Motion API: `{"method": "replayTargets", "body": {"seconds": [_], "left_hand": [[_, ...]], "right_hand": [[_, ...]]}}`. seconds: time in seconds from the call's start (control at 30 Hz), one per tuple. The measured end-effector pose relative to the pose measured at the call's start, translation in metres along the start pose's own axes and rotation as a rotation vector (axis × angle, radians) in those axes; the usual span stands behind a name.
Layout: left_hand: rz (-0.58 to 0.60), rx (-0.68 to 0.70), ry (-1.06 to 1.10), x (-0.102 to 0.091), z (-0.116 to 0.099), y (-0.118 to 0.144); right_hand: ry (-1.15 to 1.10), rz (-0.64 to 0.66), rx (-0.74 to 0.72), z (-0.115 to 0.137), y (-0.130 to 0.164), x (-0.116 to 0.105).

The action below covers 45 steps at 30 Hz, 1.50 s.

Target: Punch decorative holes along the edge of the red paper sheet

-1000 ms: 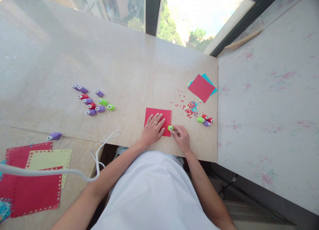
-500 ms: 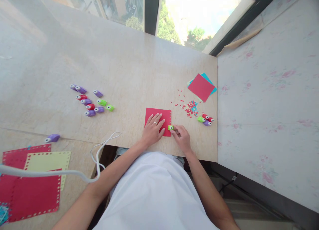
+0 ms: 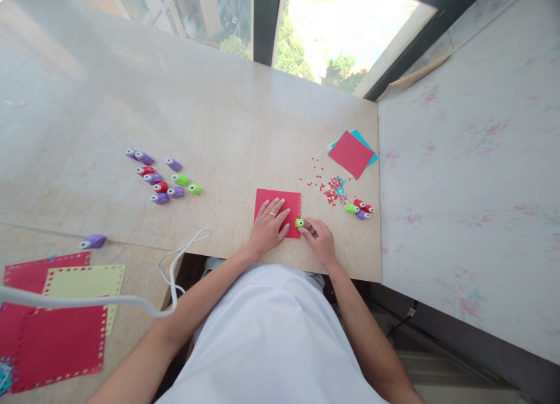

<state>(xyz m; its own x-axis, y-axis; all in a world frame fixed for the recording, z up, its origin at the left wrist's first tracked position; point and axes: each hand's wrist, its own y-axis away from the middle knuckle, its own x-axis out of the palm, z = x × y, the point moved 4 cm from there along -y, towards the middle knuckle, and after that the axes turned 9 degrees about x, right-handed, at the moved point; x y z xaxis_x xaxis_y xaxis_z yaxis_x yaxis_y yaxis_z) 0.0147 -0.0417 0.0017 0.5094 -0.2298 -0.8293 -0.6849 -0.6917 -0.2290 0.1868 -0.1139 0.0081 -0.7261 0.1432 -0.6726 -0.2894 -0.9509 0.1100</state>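
Holding green punch (image 3: 300, 223) to red paper (image 3: 291, 203)

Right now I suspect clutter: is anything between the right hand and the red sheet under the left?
Only the green punch the right hand holds at the edge of the red sheet; nothing else visible.

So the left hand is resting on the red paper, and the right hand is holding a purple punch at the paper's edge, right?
Not quite: the head view shows the right hand holding a green punch, not a purple one. The rest is right.
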Motion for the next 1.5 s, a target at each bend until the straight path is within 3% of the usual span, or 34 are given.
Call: {"method": "replayTargets", "body": {"seconds": [0.47, 0.7, 1.0, 1.27, 1.5], "left_hand": [[-0.004, 0.014, -0.008, 0.002, 0.002, 0.001], [-0.011, 0.019, 0.001, 0.002, 0.002, 0.001], [-0.026, 0.017, 0.024, 0.003, 0.003, 0.002], [-0.019, 0.012, 0.038, 0.004, 0.003, 0.002], [-0.033, 0.01, 0.069, 0.004, 0.004, 0.002]], "right_hand": [[-0.068, 0.008, 0.002, -0.006, 0.001, 0.001], [-0.301, 0.006, 0.287, -0.005, -0.002, -0.006], [-0.072, 0.274, 0.405, 0.005, -0.022, -0.013], [-0.111, 0.384, 0.408, 0.002, -0.033, -0.011], [-0.154, 0.456, 0.495, 0.001, -0.038, -0.011]]}}
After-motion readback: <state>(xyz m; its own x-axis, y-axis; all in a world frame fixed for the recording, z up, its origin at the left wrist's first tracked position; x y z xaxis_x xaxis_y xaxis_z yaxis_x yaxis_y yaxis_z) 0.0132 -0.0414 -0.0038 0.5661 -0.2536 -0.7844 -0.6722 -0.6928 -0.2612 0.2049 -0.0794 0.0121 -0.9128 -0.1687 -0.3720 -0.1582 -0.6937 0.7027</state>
